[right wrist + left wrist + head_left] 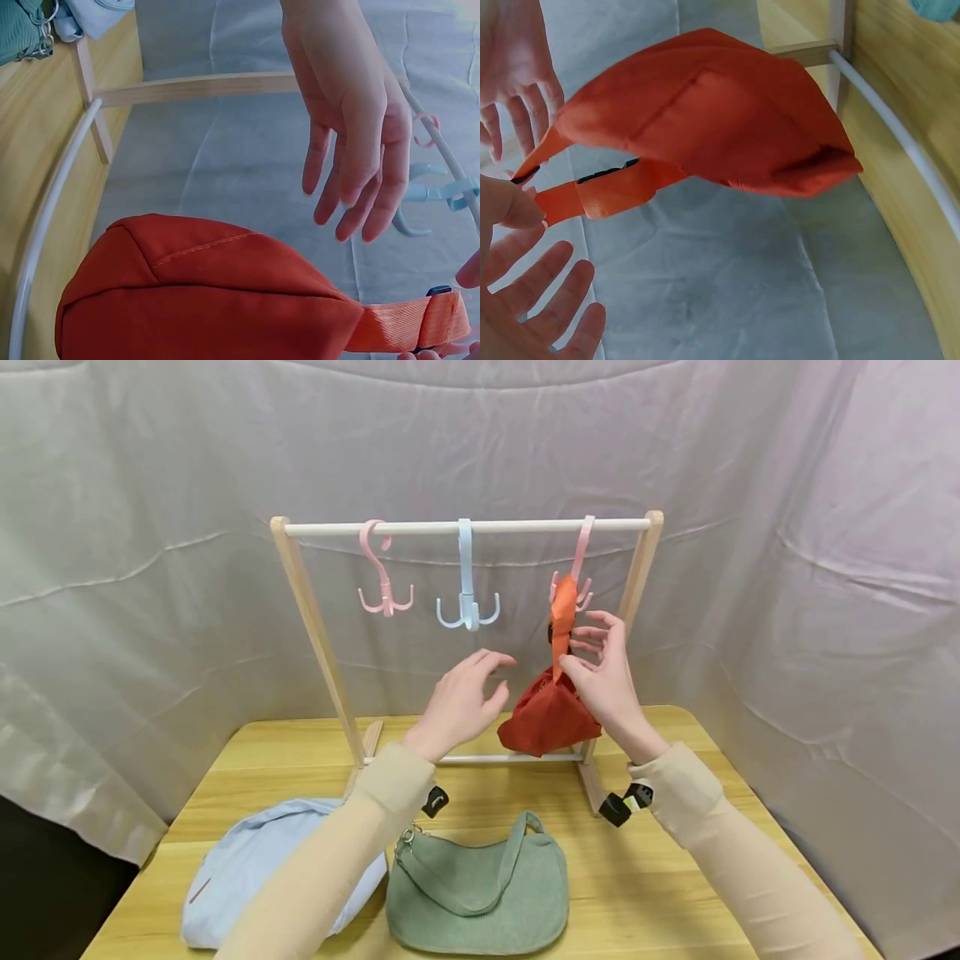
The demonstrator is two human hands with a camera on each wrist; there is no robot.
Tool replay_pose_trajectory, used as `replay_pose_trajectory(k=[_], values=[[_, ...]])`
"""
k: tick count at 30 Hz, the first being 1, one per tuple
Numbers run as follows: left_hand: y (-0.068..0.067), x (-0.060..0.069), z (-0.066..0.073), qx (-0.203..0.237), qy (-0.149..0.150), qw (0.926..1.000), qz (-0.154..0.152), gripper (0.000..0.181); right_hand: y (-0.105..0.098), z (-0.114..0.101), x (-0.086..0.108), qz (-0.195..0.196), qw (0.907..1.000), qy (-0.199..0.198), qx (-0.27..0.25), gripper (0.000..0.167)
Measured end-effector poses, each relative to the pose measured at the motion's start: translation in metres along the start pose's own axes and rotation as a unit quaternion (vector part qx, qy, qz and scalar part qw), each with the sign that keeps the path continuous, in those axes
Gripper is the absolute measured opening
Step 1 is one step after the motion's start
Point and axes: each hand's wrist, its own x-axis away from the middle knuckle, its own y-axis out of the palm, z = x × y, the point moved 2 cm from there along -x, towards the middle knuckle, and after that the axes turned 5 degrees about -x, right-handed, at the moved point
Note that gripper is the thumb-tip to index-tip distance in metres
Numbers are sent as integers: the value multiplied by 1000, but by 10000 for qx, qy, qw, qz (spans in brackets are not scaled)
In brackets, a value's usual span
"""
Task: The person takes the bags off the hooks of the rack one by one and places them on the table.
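A red waist bag (551,717) hangs below the right pink hook hanger (582,550), its orange strap (564,610) looped up at the prongs. Just right of the strap is my right hand (606,681), fingers spread and gently bent. Its thumb overlaps the strap in the head view; whether it touches is unclear. My left hand (463,697) hovers to the left of the bag with relaxed fingers, holding nothing. The left wrist view has the bag (712,112) side-on. In the right wrist view, the left hand (360,112) hangs loosely above the bag (202,292).
A wooden rack with a white bar (517,527) also carries a left pink hook (384,577) and a light blue hook (467,581). On the wooden table (660,893) lie a green shoulder bag (480,860) and a light blue bag (255,860). Grey curtains surround the table.
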Motion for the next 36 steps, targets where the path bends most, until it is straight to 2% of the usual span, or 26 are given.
replay_pose_trajectory(k=[4, 8, 13, 17, 22, 30, 33, 36], values=[[6, -5, 3, 235, -144, 9995, -173, 32, 0, 0, -3, -15, 9999, 35, 106, 63], [17, -6, 7, 351, -297, 9973, -570, 35, 0, 1, -6, 1, 9999, 77, 119, 63], [31, -5, 11, 348, -269, 9943, -970, 38, 1, 2, -9, -45, 10000, 31, 58, 64], [38, -3, 15, 471, -21, 9925, -1128, 34, 0, 2, -11, -84, 9999, -62, 54, 65], [44, -1, 22, 523, 467, 9885, -1341, 29, -1, 2, -13, -116, 9992, -337, 186, 67], [50, 0, 40, 539, 1322, 9743, -1743, 24, -8, 1, -16, -160, 9935, -842, 748, 65], [52, 1, 45, 583, 1525, 9685, -1879, 24, -11, 1, -19, -143, 9932, -918, 703, 60], [53, 1, 47, 590, 1596, 9654, -1976, 26, -15, -1, -21, -166, 9932, -957, 639, 52]])
